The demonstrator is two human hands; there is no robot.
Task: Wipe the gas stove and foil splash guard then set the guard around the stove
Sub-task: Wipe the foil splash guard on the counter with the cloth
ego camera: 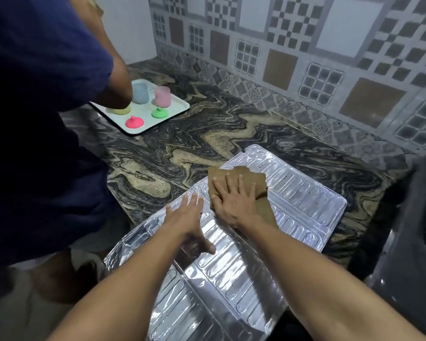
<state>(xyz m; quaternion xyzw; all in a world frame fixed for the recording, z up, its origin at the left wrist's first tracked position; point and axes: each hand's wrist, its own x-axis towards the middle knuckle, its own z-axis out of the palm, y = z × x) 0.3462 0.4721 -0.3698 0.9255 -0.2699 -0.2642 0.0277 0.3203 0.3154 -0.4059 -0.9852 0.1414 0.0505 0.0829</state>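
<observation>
The foil splash guard (303, 193) lies flat and unfolded on the marbled counter, its shiny embossed panels running from the middle to the bottom of the view. My right hand (234, 200) presses flat, fingers spread, on a folded brown cloth (251, 178) resting on the guard's far panel. My left hand (190, 217) lies open on the foil just to the left, fingers apart, holding the sheet down. The dark gas stove (408, 242) shows only partly at the right edge.
Another person in a dark blue shirt (40, 119) stands at the left, reaching to a white tray (180, 105) with coloured cups and lids. The marbled counter (207, 134) meets a patterned tile wall (305, 57) behind.
</observation>
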